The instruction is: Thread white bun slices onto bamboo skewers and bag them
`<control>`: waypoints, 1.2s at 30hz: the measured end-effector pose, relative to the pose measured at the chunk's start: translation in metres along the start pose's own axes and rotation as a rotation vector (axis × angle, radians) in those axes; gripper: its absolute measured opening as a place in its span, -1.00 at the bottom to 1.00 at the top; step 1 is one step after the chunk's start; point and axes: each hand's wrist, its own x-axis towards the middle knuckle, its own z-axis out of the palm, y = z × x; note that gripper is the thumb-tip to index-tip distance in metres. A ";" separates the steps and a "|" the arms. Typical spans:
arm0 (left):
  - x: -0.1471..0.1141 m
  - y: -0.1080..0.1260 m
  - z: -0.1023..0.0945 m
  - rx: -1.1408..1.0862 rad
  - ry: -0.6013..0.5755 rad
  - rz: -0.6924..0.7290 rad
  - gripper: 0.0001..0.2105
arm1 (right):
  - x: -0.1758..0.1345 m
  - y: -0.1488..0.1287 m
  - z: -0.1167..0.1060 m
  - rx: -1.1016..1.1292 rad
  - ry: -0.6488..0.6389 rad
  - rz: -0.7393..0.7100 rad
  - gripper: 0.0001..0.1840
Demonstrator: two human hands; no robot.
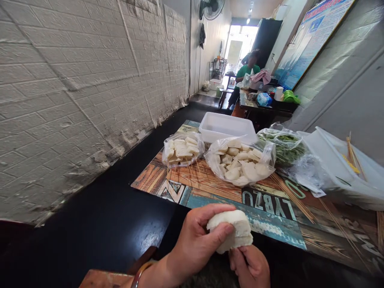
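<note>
My left hand is closed around a stack of thick white food slices, thumb in front and fingers behind, just off the table's near edge. The slices look soft; their exact kind is unclear. Right below them, my right hand is closed in a pinch at their underside, and what it holds is hidden. Beyond my hands stands an open plastic bag of loose white pieces. To its left, another bag holds similar slices on sticks, with the stick ends poking out toward me. Thin bamboo skewers lie on the right.
The wood-patterned table carries a white plastic tub at the back, a bag of green leaves, green-handled scissors and a large translucent bin with sticks. A brick-patterned wall runs along the left. A person in green sits farther back.
</note>
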 end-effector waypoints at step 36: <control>-0.001 0.004 0.002 0.131 0.060 0.005 -0.77 | 0.012 -0.012 -0.005 -0.191 0.016 -0.065 -0.43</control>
